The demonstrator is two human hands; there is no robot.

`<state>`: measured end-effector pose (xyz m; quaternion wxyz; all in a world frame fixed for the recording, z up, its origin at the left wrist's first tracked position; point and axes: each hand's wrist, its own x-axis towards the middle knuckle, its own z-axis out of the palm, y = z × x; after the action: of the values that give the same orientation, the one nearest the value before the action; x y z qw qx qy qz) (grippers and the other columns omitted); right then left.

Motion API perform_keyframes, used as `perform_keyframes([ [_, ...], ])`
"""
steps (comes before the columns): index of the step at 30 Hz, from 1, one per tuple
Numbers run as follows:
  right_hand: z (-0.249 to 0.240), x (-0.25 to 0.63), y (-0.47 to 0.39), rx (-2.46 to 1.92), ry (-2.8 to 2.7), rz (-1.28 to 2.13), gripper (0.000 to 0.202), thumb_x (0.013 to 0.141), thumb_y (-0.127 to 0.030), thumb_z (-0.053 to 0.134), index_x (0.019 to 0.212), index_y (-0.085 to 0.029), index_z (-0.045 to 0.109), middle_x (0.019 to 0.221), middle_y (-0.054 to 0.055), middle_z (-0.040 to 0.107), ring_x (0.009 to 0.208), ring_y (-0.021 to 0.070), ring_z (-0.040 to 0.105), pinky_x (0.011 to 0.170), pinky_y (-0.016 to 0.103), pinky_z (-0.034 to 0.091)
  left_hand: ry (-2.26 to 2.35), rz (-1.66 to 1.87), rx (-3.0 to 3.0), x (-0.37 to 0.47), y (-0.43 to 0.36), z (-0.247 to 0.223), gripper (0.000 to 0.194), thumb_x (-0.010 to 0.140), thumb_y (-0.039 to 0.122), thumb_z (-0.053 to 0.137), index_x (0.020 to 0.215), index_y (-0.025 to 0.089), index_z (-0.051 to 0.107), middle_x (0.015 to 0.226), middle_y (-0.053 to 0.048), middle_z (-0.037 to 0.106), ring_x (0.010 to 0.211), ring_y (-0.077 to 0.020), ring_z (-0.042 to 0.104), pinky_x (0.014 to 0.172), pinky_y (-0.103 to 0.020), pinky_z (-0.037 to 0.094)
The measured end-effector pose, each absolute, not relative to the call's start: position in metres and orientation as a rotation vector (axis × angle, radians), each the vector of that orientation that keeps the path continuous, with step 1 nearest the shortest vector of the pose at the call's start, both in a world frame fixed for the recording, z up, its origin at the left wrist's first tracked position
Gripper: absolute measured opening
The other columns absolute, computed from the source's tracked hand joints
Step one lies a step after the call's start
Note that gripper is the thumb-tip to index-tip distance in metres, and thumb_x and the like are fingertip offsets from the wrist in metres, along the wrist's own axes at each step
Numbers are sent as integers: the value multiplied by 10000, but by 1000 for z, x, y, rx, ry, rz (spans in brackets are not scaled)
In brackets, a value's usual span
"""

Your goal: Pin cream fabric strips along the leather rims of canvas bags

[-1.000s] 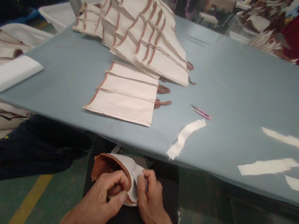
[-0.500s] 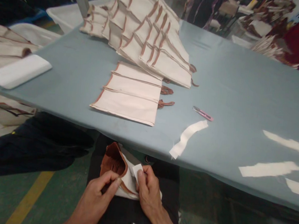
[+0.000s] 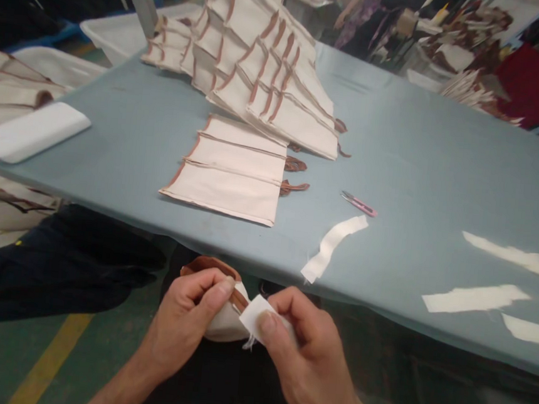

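Note:
Above my lap, my left hand [image 3: 198, 309] pinches the brown-trimmed edge of a cream fabric bag piece [image 3: 228, 324] with a brown lining. Between the thumb and fingers of my right hand [image 3: 304, 343] is a white fabric strip [image 3: 257, 314], its frayed threads hanging down. The strip's near end meets the brown trim beside my left fingertips; whether the two are joined I cannot tell. Much of the bag piece is hidden behind my hands. On the table in front lies a flat cream bag piece [image 3: 229, 176] with brown straps at its right end.
A heap of cream bag pieces [image 3: 263, 63] covers the back of the blue-grey table [image 3: 410, 158]. Pink thread snips [image 3: 360, 203] lie near a loose white strip [image 3: 334, 248], with several more strips to the right. A white flat object [image 3: 33, 131] rests at the left edge.
Both hands have come up with the bag piece, which has turned so its opening shows less. My right hand has brought the white strip closer and higher. The view has shifted slightly.

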<state>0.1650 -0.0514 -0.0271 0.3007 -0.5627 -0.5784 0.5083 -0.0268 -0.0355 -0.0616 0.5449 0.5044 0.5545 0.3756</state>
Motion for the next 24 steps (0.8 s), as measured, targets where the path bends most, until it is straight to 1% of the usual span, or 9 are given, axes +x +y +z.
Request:
perform_keyframes([
  [3, -20, 159, -56, -1491, -1618, 1347, 298, 996, -405, 614, 770, -211, 628, 536, -66, 507, 428, 77, 394, 410, 209, 263, 1227, 902, 1075, -29, -35, -61, 464, 987, 507, 588, 678, 168, 660, 595, 27, 541, 513, -102, 418, 466, -203, 339],
  [7, -23, 153, -56, -1521, -1716, 1066, 256, 1000, -347, 614, 787, -210, 644, 555, -59, 514, 430, 81, 371, 427, 224, 282, 1171, 886, 945, -28, -38, -66, 488, 995, 551, 598, 719, 158, 684, 592, 33, 509, 519, -98, 380, 467, -203, 324],
  [11, -22, 147, -51, -1455, -1730, 889, 262, 977, -293, 622, 728, -211, 621, 614, -29, 563, 491, 101, 457, 486, 230, 351, 1161, 946, 953, -27, -40, -69, 466, 1002, 513, 605, 695, 167, 658, 615, 36, 494, 534, -100, 376, 476, -207, 332],
  [14, -22, 144, -46, -1447, -1714, 857, 284, 975, -282, 615, 701, -210, 593, 668, -12, 608, 530, 107, 495, 519, 233, 375, 1170, 958, 946, -26, -40, -69, 458, 1003, 500, 601, 678, 177, 608, 611, 47, 447, 538, -101, 346, 473, -210, 314],
  [17, -26, 141, -43, -1465, -1727, 855, 268, 965, -276, 624, 708, -208, 592, 660, -19, 605, 527, 104, 496, 527, 233, 378, 1192, 950, 927, -26, -41, -69, 466, 993, 517, 598, 667, 186, 551, 599, 57, 403, 537, -100, 318, 473, -218, 284],
  [19, -30, 139, -42, -1478, -1733, 855, 247, 959, -279, 626, 724, -208, 603, 646, -25, 594, 526, 105, 500, 525, 231, 377, 1203, 946, 926, -25, -42, -69, 474, 987, 523, 594, 659, 189, 527, 604, 55, 402, 546, -101, 322, 485, -221, 287],
  [24, -36, 136, -42, -1556, -1694, 895, 197, 938, -311, 648, 770, -212, 620, 623, -41, 569, 514, 106, 490, 509, 227, 375, 1206, 932, 905, -25, -43, -70, 462, 984, 534, 594, 689, 182, 555, 617, 51, 431, 563, -106, 343, 500, -224, 303],
])
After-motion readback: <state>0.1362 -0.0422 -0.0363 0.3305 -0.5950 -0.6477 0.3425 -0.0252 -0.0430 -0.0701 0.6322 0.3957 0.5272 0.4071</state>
